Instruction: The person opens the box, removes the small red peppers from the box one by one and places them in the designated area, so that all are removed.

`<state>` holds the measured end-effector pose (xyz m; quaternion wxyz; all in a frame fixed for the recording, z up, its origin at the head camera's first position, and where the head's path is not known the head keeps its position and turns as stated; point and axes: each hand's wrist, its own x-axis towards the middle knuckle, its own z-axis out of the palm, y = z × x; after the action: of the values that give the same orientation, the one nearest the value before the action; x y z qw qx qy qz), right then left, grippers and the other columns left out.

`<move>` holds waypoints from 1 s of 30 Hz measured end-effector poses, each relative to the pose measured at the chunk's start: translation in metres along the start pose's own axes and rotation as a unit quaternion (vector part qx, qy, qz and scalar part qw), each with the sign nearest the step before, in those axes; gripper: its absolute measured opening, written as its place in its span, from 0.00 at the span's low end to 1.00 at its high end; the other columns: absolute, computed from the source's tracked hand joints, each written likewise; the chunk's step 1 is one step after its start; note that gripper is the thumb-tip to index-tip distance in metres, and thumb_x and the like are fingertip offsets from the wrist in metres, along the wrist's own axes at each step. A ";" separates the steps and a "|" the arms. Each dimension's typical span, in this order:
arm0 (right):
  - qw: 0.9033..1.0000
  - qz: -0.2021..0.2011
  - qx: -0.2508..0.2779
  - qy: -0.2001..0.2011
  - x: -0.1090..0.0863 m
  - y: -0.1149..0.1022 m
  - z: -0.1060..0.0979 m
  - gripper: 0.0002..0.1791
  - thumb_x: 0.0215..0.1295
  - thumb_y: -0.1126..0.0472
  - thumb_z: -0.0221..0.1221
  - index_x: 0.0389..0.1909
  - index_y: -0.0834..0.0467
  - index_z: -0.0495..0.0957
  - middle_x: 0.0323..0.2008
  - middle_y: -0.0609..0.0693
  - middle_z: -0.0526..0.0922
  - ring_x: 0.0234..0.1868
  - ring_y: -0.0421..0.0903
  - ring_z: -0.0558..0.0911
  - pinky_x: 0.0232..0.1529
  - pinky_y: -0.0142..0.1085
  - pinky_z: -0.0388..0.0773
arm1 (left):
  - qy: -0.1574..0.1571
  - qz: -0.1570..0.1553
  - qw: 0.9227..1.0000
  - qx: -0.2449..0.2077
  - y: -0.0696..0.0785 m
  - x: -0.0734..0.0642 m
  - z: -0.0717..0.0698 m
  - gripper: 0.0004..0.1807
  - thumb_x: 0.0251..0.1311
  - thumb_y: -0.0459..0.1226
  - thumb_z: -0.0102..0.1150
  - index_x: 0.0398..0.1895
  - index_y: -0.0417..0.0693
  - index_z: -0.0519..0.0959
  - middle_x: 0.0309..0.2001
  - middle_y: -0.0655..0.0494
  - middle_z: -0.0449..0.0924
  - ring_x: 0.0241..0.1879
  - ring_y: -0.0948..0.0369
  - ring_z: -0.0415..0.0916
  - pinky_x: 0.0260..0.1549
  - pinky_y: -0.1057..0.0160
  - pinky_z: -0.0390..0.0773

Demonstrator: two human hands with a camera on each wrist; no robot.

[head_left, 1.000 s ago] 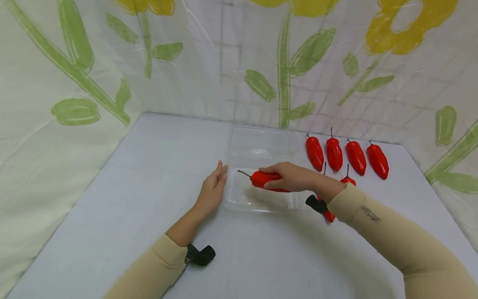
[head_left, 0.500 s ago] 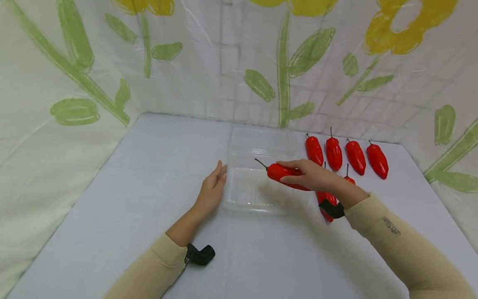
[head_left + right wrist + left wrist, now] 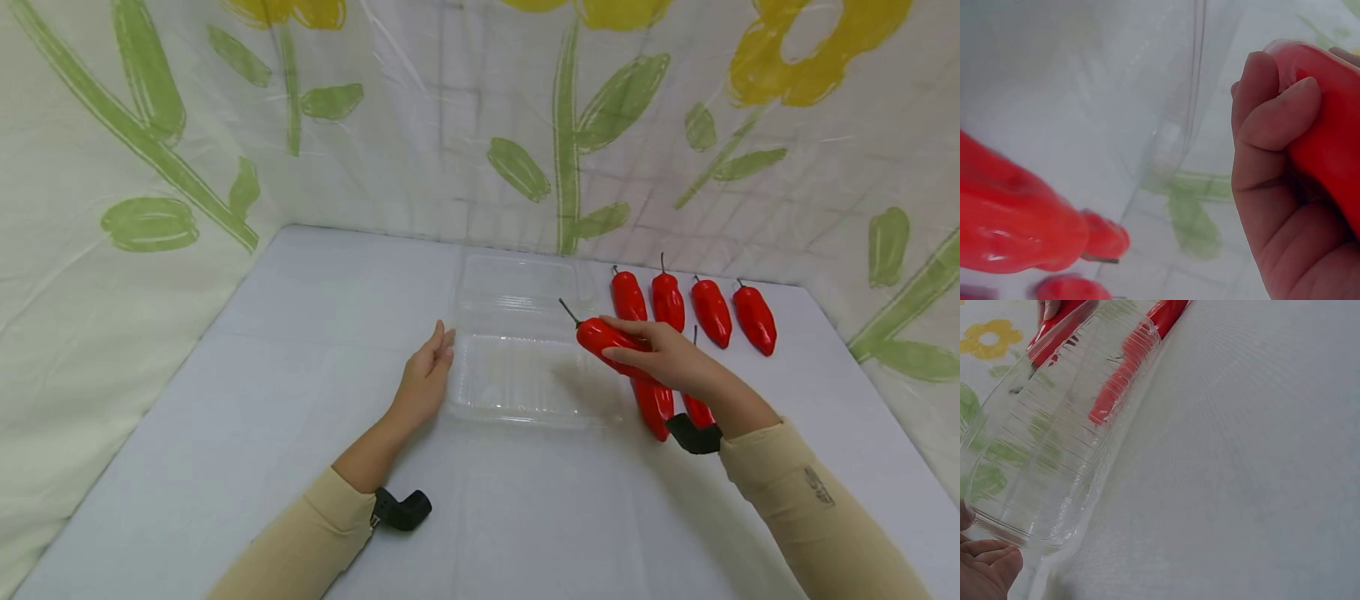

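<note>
My right hand (image 3: 667, 358) grips a plump red chili pepper (image 3: 603, 337), thumb on one side and fingers on the other. Its dark stem points up and left, above the right side of a clear plastic hinged box (image 3: 517, 412). In the right wrist view the fingers curl round the pepper (image 3: 1335, 131). My left hand (image 3: 423, 379) is at the box's left edge; in the left wrist view, thumb and curled fingers (image 3: 991, 565) pinch the rim of the box (image 3: 1041, 469). The box lies with its lid (image 3: 517, 279) folded back, and no pepper shows inside it.
Several red peppers (image 3: 711, 312) lie in a row at the table's back right. Two more, a pepper (image 3: 654, 408) and a partly hidden pepper (image 3: 699, 410), lie below them under the right arm. A flower-printed curtain (image 3: 405, 125) hangs behind the white table (image 3: 525, 517).
My right hand has moved right with the pepper, from over the box's middle to its right edge, near the other peppers. The left hand and the box have stayed put.
</note>
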<state>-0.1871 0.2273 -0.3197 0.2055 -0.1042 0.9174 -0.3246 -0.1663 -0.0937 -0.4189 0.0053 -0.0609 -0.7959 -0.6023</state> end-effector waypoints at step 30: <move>0.991 0.067 0.039 0.109 -0.035 0.067 -0.028 0.39 0.67 0.43 0.49 0.72 0.56 0.48 0.56 0.67 0.68 0.55 0.59 0.67 0.36 0.30 0.79 | 0.002 -0.008 1.000 0.001 0.004 0.000 -0.006 0.29 0.71 0.34 0.36 0.71 0.32 0.45 0.69 0.40 0.57 0.70 0.53 0.54 0.68 0.55 0.55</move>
<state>-0.1722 0.3050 -0.3319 0.1297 0.0016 0.9257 -0.3554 -0.1659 -0.0983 -0.4136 0.0018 -0.0535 -0.7972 -0.6013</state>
